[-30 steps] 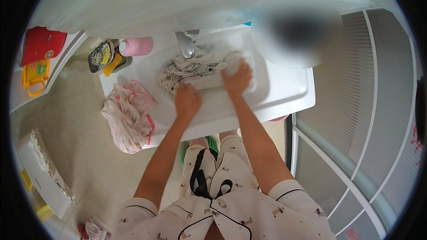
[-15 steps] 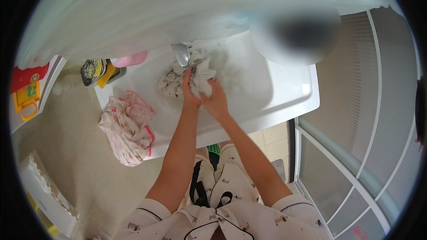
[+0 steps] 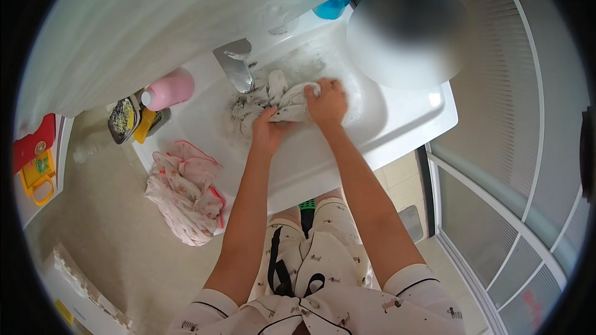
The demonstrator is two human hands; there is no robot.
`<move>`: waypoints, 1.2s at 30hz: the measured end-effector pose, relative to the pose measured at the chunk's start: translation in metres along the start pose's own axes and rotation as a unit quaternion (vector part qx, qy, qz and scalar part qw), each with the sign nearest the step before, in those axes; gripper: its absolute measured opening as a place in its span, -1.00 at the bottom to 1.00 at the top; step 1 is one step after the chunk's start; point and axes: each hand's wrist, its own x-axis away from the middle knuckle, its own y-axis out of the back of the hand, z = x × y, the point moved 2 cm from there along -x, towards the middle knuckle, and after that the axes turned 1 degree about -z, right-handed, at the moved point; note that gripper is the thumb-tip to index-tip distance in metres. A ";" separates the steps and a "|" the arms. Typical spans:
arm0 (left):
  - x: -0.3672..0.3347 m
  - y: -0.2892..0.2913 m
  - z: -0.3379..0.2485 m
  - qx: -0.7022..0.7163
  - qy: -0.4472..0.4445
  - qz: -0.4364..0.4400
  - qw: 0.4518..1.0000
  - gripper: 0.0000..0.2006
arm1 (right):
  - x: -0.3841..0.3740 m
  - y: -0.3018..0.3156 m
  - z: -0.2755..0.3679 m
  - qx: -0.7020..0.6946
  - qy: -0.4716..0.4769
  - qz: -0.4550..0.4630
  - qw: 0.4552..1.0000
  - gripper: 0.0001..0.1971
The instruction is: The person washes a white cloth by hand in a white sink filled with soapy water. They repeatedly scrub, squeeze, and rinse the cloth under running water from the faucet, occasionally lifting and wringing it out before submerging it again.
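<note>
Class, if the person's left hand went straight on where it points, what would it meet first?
The left hand would probably first meet the bunched white cloth it touches in the sink; depth is hard to judge.

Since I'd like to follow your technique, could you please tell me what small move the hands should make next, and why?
I'd probably bring the right hand toward the left hand, bunching the cloth: both hands have hold of it, and a loosely gathered stretch lies between them in the sink.
</note>
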 end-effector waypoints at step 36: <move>-0.039 0.095 -0.040 0.082 -0.034 0.286 0.954 -0.53 | 0.120 -0.021 0.119 -0.134 0.113 0.164 0.971 -0.53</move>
